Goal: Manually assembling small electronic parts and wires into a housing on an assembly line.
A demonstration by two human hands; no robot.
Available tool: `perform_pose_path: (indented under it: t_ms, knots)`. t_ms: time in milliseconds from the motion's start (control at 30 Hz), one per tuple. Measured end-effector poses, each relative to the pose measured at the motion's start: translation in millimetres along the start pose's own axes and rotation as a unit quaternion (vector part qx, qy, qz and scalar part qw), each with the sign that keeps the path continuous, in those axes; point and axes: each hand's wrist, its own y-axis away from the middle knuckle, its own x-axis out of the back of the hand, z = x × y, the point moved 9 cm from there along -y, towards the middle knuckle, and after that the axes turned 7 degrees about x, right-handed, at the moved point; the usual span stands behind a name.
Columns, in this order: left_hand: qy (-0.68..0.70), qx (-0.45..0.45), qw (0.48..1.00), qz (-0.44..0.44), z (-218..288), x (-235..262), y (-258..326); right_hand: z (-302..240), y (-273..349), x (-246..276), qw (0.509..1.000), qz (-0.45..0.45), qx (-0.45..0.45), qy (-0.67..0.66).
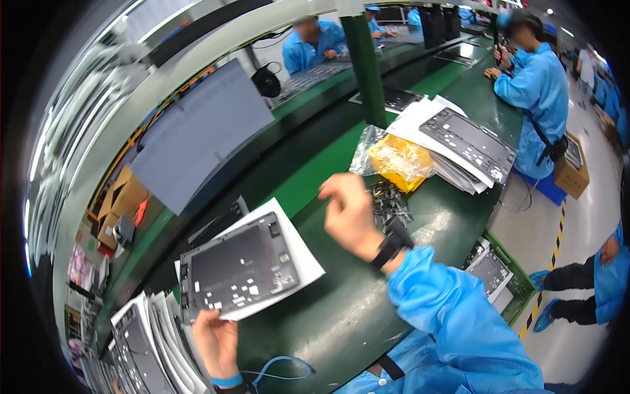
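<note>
A dark tablet housing [239, 259] with several small white stickers and cutouts lies at a tilt over white sheets [307, 269] on the left. My left hand [216, 341] grips its near edge, fingers closed around the lower corner. To the right of it, my right hand [351, 213] is held over the bench with curled fingers. Whatever those fingers may hold is too small or hidden to see. Close beyond that hand is a heap of small black parts [391, 202], beside a yellow package in clear plastic [400, 161].
More housings [469, 138] lie stacked with white sheets at the far right, and another stack [141, 354] stands near left. A large grey panel [203, 134] rises behind the green bench [341, 341]. A green crate [518, 289] sits on the right. People in blue work nearby.
</note>
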Motion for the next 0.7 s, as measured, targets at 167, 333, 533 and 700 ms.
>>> perform_pose_path:
  t_ms: [167, 333, 533, 700]
  knots:
    - [0.010, 0.077, 0.997, -0.021, -72.8, 38.3, 52.8, 104.3, 15.9, 1.5, 0.958, -0.245, -0.144, 0.027]
    - [-0.015, 0.096, 0.995, -0.027, -116.7, 36.1, 64.5, 108.2, 34.1, -15.5, 0.925, -0.348, -0.081, 0.129]
    - [-0.034, 0.159, 0.985, -0.053, -130.0, 28.9, 78.1, 123.7, 45.6, -14.7, 0.894, -0.388, -0.041, 0.220]
    - [-0.029, 0.272, 0.956, -0.107, -142.9, 54.7, 97.8, 99.0, 35.9, -21.6, 0.918, -0.351, 0.020, 0.185]
